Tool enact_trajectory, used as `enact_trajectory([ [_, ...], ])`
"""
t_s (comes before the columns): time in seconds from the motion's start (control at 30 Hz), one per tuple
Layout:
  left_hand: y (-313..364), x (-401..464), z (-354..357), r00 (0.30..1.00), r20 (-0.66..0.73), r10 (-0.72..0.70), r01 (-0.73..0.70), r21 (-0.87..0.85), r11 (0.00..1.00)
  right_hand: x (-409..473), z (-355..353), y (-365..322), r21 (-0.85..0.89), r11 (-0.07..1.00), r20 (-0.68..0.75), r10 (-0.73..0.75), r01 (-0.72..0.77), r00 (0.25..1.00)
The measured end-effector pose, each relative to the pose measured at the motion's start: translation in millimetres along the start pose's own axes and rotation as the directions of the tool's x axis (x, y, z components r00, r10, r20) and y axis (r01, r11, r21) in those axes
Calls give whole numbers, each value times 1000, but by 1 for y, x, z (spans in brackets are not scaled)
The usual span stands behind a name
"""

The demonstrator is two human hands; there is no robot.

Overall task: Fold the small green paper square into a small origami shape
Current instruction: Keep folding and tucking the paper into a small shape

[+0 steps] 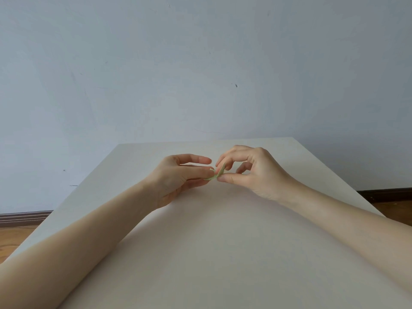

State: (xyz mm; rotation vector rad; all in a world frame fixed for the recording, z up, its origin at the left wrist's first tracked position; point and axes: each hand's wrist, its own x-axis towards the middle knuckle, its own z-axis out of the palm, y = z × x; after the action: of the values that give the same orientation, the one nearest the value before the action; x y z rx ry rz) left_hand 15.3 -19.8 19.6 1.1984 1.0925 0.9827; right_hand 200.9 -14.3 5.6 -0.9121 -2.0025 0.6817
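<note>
The small green paper [216,173] is a tiny, pale, partly folded piece held just above the far half of the white table [211,253]. My left hand [178,177] pinches its left end between thumb and fingers, with the index finger stretched out above. My right hand [249,172] pinches its right side between the thumb below and curled fingers above. Most of the paper is hidden between the fingertips; its exact shape cannot be made out.
The table's far edge [200,142] lies just beyond the hands, with a plain grey wall [200,63] behind it. Wooden floor [13,237] and a dark skirting board [385,192] show past the table's left and right sides.
</note>
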Motion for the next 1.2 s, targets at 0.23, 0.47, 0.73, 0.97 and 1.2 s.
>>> enact_trajectory([
  [0.23,2,-2,1,999,12,53,-52,-18,998,3,-1,2,121,989,-33,94,-89,995],
  [0.47,2,-3,3,992,17,128,-128,9,992,4,0,2,323,934,-68,182,-150,981],
  [0.73,1,-4,7,980,6,197,-197,55,979,4,0,1,354,919,-123,227,-171,966],
  [0.97,-1,-7,9,959,-21,282,-274,167,947,3,0,-3,373,911,-139,243,-177,960],
  [1.2,0,-8,10,957,-21,289,-280,196,940,3,0,-6,367,912,-110,240,-185,965],
])
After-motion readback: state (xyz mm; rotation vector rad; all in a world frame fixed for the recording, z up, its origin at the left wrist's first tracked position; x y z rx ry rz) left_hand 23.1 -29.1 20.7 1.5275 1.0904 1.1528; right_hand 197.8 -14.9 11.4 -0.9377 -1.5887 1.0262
